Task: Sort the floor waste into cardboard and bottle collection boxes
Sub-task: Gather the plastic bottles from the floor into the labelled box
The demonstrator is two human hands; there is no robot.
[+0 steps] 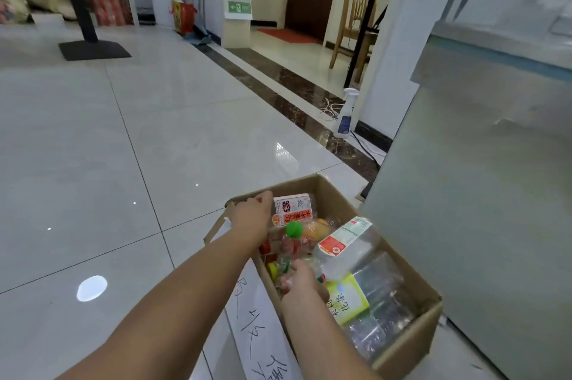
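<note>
Both hands are reaching into the cardboard box (411,345) sitting in the lower right of the frame, beside a tall grey cabinet (483,194). The box is already crowded with plastic bottles (349,243), so it appears to be the bottle collection box, and a white paper sign (260,314) with handwriting is lying along its near wall.

The left hand (252,215) is resting over the box's far left corner, fingers curled loosely downward beside a red-and-white labelled bottle (292,209); I cannot tell whether it is gripping anything. The right hand (305,285) is lying lower in the frame, fingers bent among the small bottles near a yellow-green labelled bottle (348,299); whether it is pinching one or just letting go is hidden.

Judging by this, the step in hand is dropping or settling bottles in the box. No loose waste is showing on the white tiles in the left of the frame, and no second box is in view. The next move probably calls for lifting both hands clear and looking around for leftover pieces.
</note>
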